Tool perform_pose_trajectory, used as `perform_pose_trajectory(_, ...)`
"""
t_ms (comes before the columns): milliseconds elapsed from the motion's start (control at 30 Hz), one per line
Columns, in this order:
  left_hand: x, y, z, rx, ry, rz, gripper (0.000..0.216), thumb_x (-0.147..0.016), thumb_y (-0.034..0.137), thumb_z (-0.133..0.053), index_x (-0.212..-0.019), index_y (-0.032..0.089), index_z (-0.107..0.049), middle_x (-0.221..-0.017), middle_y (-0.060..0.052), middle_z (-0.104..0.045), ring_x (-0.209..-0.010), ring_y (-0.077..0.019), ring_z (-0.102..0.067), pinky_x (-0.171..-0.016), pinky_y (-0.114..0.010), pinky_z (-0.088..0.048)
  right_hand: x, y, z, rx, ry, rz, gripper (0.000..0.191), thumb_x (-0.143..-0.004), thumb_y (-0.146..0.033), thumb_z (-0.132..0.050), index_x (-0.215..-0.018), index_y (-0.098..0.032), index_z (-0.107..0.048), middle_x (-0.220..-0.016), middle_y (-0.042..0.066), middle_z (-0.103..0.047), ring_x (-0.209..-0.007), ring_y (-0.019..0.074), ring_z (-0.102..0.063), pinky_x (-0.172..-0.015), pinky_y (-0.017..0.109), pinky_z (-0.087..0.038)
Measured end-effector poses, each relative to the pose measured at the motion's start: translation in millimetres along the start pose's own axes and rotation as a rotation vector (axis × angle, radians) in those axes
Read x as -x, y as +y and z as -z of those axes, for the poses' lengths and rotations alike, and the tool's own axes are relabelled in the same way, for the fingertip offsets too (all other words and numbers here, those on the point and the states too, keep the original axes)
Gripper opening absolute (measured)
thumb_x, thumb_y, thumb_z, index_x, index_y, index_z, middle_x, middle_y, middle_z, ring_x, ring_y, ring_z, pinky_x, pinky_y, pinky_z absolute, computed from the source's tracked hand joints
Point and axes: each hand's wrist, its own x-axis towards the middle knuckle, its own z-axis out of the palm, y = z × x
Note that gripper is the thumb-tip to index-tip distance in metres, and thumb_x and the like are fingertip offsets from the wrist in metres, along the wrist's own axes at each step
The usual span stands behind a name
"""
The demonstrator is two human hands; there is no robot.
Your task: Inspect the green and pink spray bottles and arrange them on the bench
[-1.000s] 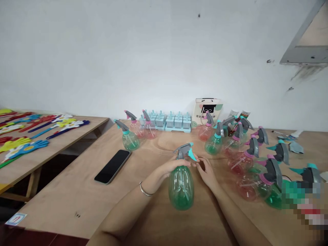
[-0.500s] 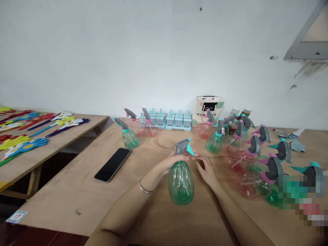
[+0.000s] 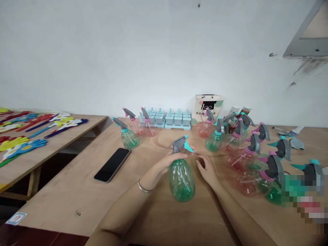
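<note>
My left hand point(image 3: 169, 162) is wrapped round the neck of a clear green spray bottle point(image 3: 181, 181), just under its grey head with a turquoise trigger. The bottle is slightly tilted, its base toward the right, and the trigger points right. Close by on the right, my right hand point(image 3: 207, 168) holds nothing; its thumb and fingers are apart, beside the trigger. Part of its fingers lies behind other fingers. Several other spray bottles stand around: a green one point(image 3: 129, 138) and two pink ones at the back left, and a group with a green bottle point(image 3: 214, 141) at the right.
A black phone point(image 3: 112, 165) lies left of my left arm. Pale blue ice-pop moulds point(image 3: 178, 120) and a printed paper bag point(image 3: 198, 118) stand against the wall. On the left table point(image 3: 74, 136) lie several colourful hand-shaped clappers point(image 3: 27, 147). A blurred patch covers the right edge.
The spray bottle has tipped a little, its head shifting left and its base right. My right fingers now sit slightly farther from the trigger.
</note>
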Motion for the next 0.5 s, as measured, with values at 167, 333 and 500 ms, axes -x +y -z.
perform_pose_trajectory(167,5.1,0.5,2.1,-0.100,0.035,0.035,0.025,-0.064,0.039,-0.074,-0.072,0.016,-0.069,-0.076,-0.005,-0.069,-0.073,-0.0181,-0.062,-0.072,-0.029,-0.047,2.8,10.5,-6.4,-0.066,0.104,-0.060,0.045,-0.085,-0.047,-0.056,-0.121,-0.021,-0.051,-0.125,0.015,-0.061,-0.120,0.0287,-0.057,-0.105,0.055,-0.043)
perform_pose_trajectory(333,3.3,-0.8,2.3,-0.066,-0.140,-0.003,0.028,-0.070,0.040,-0.074,-0.086,0.018,-0.072,-0.092,-0.009,-0.073,-0.098,-0.0241,-0.066,-0.091,-0.036,-0.046,0.3,12.1,-10.2,-0.057,0.243,-0.036,0.052,-0.085,-0.048,-0.056,-0.127,-0.020,-0.043,-0.130,0.016,-0.053,-0.124,0.0295,-0.052,-0.108,0.055,-0.040)
perform_pose_trajectory(500,1.5,-0.8,2.1,-0.078,-0.059,-0.027,0.027,-0.066,0.041,-0.073,-0.081,0.018,-0.069,-0.082,-0.006,-0.070,-0.084,-0.0212,-0.064,-0.084,-0.033,-0.046,-18.1,7.5,-4.2,0.127,0.487,0.090,0.061,-0.085,-0.047,-0.057,-0.134,-0.017,-0.034,-0.139,0.020,-0.038,-0.139,0.0323,-0.035,-0.114,0.058,-0.030)
